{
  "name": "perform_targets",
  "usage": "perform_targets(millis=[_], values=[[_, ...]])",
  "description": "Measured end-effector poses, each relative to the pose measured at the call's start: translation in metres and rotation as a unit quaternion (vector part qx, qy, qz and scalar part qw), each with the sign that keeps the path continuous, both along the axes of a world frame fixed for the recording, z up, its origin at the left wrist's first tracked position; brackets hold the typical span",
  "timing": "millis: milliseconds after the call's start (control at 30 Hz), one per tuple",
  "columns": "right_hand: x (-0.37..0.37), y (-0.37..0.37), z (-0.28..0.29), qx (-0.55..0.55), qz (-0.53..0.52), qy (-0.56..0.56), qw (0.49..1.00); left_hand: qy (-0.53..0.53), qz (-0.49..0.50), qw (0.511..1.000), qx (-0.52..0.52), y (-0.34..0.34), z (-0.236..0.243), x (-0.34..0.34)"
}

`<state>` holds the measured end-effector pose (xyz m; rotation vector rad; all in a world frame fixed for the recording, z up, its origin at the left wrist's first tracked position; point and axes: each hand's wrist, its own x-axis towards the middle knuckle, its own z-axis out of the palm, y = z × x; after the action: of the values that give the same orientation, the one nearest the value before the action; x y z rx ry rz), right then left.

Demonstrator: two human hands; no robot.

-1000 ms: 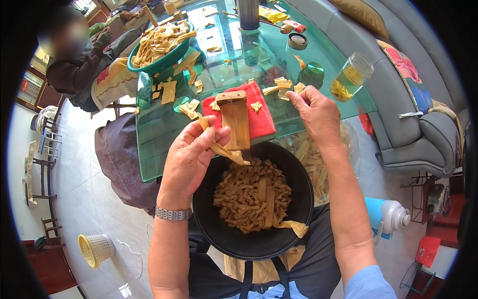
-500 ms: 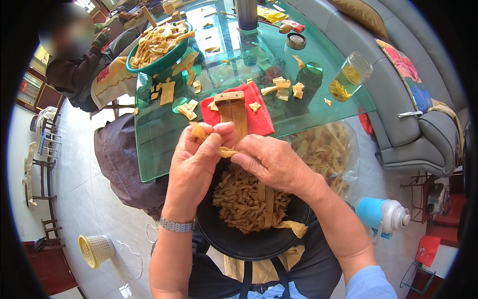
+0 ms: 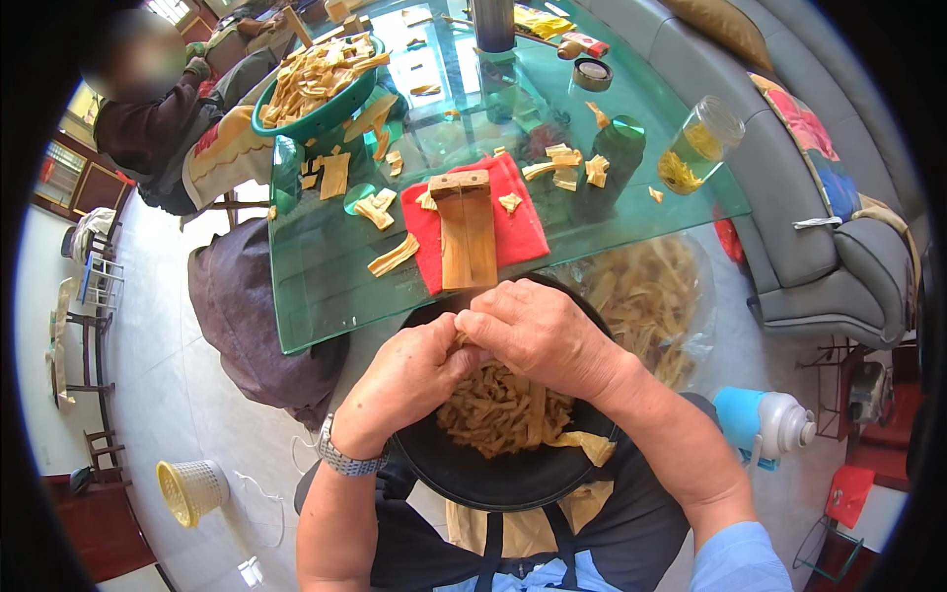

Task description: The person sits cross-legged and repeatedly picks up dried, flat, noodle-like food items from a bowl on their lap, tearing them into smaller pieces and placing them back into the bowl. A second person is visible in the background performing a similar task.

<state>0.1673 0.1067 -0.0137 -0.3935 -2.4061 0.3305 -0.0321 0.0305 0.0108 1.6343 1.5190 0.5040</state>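
1. The pale floor (image 3: 168, 375) spreads along the left, with a cream basket (image 3: 192, 491) near its middle.
2. A glass bench (image 3: 326, 301) crosses the upper middle. Its near edge slants up to the right, just beyond the hands, and its right corner comes close to the grey sofa (image 3: 784, 232).
3. A clear bag (image 3: 641, 311) of tan strips sits below that edge, right of the bowl.
4. The black bowl (image 3: 493, 499) rests between the person's thighs, its far rim close to the bench edge; short tan pieces (image 3: 503, 414) fill its middle, and one pale strip (image 3: 587, 447) leans on its right wall.
5. A teal basin (image 3: 340, 120), heaped with tan sticks, stands at the bench's left side.
6. A wooden tool (image 3: 467, 237) with a crosspiece lies over a red cloth (image 3: 519, 235), its lower end reaching the near edge.
7. The right hand (image 3: 547, 335) and left hand (image 3: 414, 370) meet above the bowl, just below the tool's end.
8. A yellow packet (image 3: 543, 22) and a red-and-white packet (image 3: 589, 43) lie far back; any print is too small to read.
9. One loose strip (image 3: 394, 256) lies left of the cloth.
10. Both hands' fingers press together, pinching a tan scrap (image 3: 462, 339) between their tips; most of it is hidden.
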Motion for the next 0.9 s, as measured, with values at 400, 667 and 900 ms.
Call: perform_targets(millis=[400,667,900], values=[[0.037,-0.025,-0.013,-0.135,0.1,-0.065,0.984,-0.016,-0.122,0.99,-0.073,-0.037,-0.001,-0.016],[0.03,-0.005,-0.004,-0.126,0.0,0.003,0.992,-0.122,0.04,0.991,-0.049,-0.013,0.004,-0.018],[0.014,0.034,-0.008,-0.077,-0.124,0.076,0.986,-0.225,0.179,0.956,0.066,0.041,-0.003,-0.01]])
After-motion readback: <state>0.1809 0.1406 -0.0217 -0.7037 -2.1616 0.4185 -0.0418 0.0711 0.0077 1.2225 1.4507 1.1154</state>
